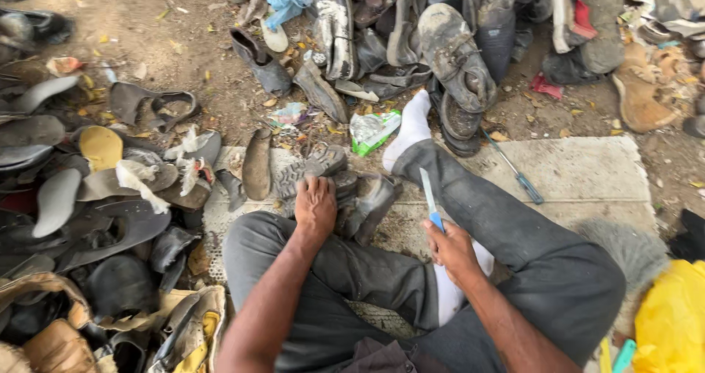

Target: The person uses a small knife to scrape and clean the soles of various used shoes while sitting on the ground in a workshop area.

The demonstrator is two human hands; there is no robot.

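Down on the mat (587, 171) I sit cross-legged, and my left hand (316, 205) presses flat on a worn, treaded black shoe (334, 186) lying sole-up just in front of my left knee, fingers spread over it rather than clenched. My right hand (452, 248) is closed around the blue handle of a knife (430, 197), blade pointing up and away. A screwdriver (515, 169) lies on the mat beyond my right leg, and heaps of old shoes (440, 42) ring the dirt ground (183, 57).
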